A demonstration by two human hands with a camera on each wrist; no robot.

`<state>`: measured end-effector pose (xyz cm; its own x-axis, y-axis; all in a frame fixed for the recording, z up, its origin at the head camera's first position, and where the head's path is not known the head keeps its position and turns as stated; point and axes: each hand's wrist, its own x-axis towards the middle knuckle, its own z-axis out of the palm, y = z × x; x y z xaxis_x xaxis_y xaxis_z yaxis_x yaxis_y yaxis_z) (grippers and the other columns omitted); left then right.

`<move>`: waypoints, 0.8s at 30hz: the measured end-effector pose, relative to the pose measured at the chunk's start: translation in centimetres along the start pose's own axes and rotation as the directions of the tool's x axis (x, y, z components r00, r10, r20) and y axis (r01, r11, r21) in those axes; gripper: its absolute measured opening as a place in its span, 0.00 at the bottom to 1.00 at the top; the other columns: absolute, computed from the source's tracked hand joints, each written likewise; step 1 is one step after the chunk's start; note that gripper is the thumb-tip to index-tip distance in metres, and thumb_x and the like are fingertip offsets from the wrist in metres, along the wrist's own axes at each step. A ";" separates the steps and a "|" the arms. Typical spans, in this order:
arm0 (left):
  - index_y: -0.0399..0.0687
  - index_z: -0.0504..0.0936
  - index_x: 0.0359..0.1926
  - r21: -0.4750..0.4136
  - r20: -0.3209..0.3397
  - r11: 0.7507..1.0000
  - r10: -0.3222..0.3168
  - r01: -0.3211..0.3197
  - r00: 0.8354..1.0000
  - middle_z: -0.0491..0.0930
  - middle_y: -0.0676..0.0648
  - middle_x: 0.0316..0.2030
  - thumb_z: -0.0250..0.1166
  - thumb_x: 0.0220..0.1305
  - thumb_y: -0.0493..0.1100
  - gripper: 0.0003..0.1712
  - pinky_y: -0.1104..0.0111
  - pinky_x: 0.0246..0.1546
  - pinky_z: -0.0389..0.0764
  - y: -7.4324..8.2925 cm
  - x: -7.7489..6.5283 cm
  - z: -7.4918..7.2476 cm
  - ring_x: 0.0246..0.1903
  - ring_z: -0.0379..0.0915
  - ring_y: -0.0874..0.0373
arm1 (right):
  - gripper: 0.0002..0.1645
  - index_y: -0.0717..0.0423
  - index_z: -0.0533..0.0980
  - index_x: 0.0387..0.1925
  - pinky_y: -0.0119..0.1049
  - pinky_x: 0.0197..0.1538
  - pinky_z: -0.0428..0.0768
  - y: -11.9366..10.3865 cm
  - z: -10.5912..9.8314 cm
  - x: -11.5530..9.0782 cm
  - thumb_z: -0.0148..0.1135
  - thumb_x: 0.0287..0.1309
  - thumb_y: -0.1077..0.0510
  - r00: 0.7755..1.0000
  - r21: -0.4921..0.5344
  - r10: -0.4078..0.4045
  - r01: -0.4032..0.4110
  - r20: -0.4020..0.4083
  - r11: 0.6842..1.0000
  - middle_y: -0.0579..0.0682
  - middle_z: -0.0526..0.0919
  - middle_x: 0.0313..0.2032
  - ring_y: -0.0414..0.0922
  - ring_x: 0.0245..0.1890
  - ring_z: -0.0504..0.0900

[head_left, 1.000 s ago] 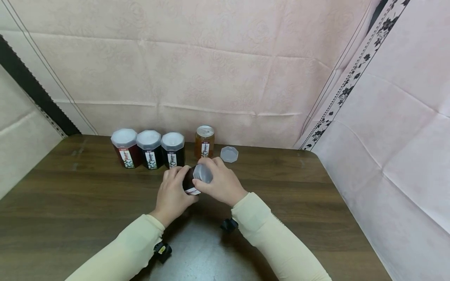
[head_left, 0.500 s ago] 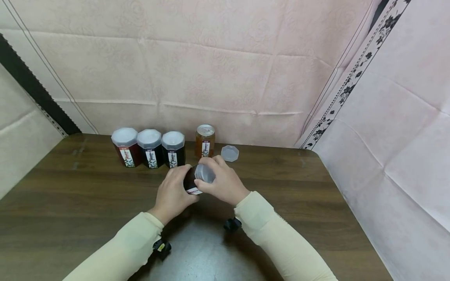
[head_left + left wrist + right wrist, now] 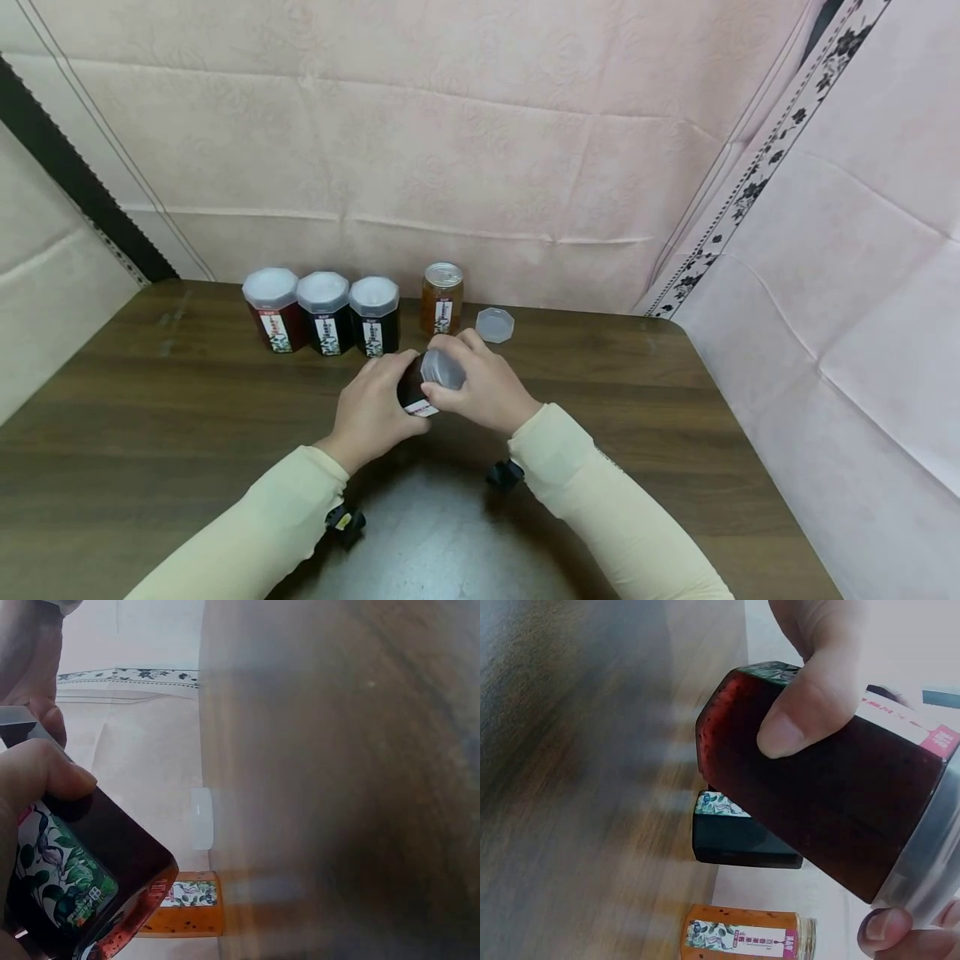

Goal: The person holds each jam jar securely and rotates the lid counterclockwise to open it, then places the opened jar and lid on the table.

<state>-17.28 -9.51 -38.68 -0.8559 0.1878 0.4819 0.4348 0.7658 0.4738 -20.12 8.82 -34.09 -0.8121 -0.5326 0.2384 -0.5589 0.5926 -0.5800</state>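
Observation:
A dark red jar (image 3: 817, 780) with a translucent plastic lid (image 3: 442, 369) is held tilted above the table, its lid end toward the right. My left hand (image 3: 377, 408) grips the jar's body, the thumb (image 3: 71, 780) pressed along one side. My right hand (image 3: 483, 383) grips the lid, with fingers and thumb on opposite sides of its rim. Behind the hands stands an amber jar (image 3: 442, 298) with a bare metal top. A loose translucent lid (image 3: 495, 325) lies on the table to its right.
Three capped jars stand in a row at the back left: a red one (image 3: 275, 312), a dark one (image 3: 326, 315) and another dark one (image 3: 375, 318). A pale cloth wall (image 3: 487, 167) rises behind the brown wooden table (image 3: 637, 433).
The head view has shifted slightly, so everything sits a little differently in the picture. Both hands keep their hold on the jar and its lid, with hardly any visible movement.

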 end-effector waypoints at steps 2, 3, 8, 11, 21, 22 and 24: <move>0.41 0.74 0.56 0.002 0.005 1.000 0.005 -0.005 1.000 0.79 0.42 0.48 0.80 0.36 0.45 0.43 0.53 0.38 0.82 0.1 0.1 -0.1 0.42 0.73 0.49 | 0.31 0.46 0.70 0.60 0.34 0.36 0.81 0.0 -0.1 0.0 0.63 0.55 0.44 1.000 -0.004 -0.006 0.006 0.003 1.000 0.48 0.69 0.48 0.46 0.37 0.77; 0.41 0.74 0.56 0.000 0.006 1.000 0.007 -0.007 1.000 0.79 0.42 0.47 0.80 0.36 0.45 0.42 0.53 0.38 0.82 0.1 0.1 -0.2 0.42 0.73 0.49 | 0.31 0.46 0.70 0.60 0.34 0.36 0.81 0.0 -0.2 -0.1 0.63 0.55 0.44 1.000 -0.004 -0.010 0.010 0.003 1.000 0.49 0.69 0.48 0.46 0.37 0.78; 0.41 0.75 0.54 -0.017 0.012 1.000 0.018 -0.018 1.000 0.80 0.42 0.47 0.80 0.35 0.44 0.41 0.53 0.38 0.83 0.3 0.2 -0.3 0.40 0.74 0.50 | 0.31 0.46 0.70 0.59 0.34 0.35 0.81 -0.1 -0.5 -0.3 0.64 0.55 0.44 0.999 -0.013 -0.034 0.034 -0.006 0.999 0.50 0.70 0.48 0.46 0.36 0.78; 0.40 0.74 0.56 -0.059 0.046 0.998 0.007 -0.004 0.999 0.79 0.42 0.47 0.80 0.36 0.44 0.42 0.53 0.40 0.82 0.2 0.3 -0.4 0.41 0.74 0.50 | 0.29 0.47 0.71 0.58 0.32 0.34 0.80 0.0 -0.6 -0.4 0.64 0.55 0.45 0.996 -0.046 -0.093 0.092 -0.015 0.995 0.49 0.70 0.47 0.45 0.35 0.78; 0.42 0.69 0.63 -0.293 0.271 0.941 -0.090 0.171 0.958 0.78 0.45 0.50 0.78 0.40 0.45 0.46 0.56 0.46 0.79 0.3 -0.4 -0.8 0.42 0.73 0.52 | 0.27 0.47 0.77 0.52 0.26 0.32 0.76 -0.5 -1.7 -0.4 0.68 0.48 0.46 0.924 -0.204 -0.381 0.380 0.037 0.902 0.49 0.72 0.43 0.38 0.28 0.76; 0.42 0.68 0.63 -0.295 0.271 0.940 -0.091 0.172 0.958 0.77 0.45 0.50 0.78 0.40 0.45 0.46 0.56 0.46 0.79 0.3 -0.3 -0.8 0.43 0.73 0.52 | 0.27 0.47 0.77 0.51 0.26 0.31 0.76 -0.5 -1.8 -0.4 0.67 0.48 0.46 0.925 -0.210 -0.378 0.378 0.038 0.902 0.48 0.72 0.43 0.38 0.28 0.76; 0.43 0.68 0.63 -0.294 0.273 0.939 -0.095 0.177 0.957 0.77 0.45 0.50 0.78 0.41 0.45 0.47 0.56 0.46 0.80 0.4 -0.2 -0.7 0.43 0.73 0.52 | 0.26 0.46 0.77 0.51 0.26 0.32 0.76 -0.5 -2.0 -0.4 0.68 0.47 0.46 0.929 -0.221 -0.368 0.367 0.041 0.903 0.47 0.72 0.43 0.37 0.28 0.76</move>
<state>-16.72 -9.72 -38.07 -0.9372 0.2751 0.2146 0.3390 0.5721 0.7469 -19.86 9.93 -32.33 -0.5421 -0.7376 0.4025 -0.8403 0.4734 -0.2643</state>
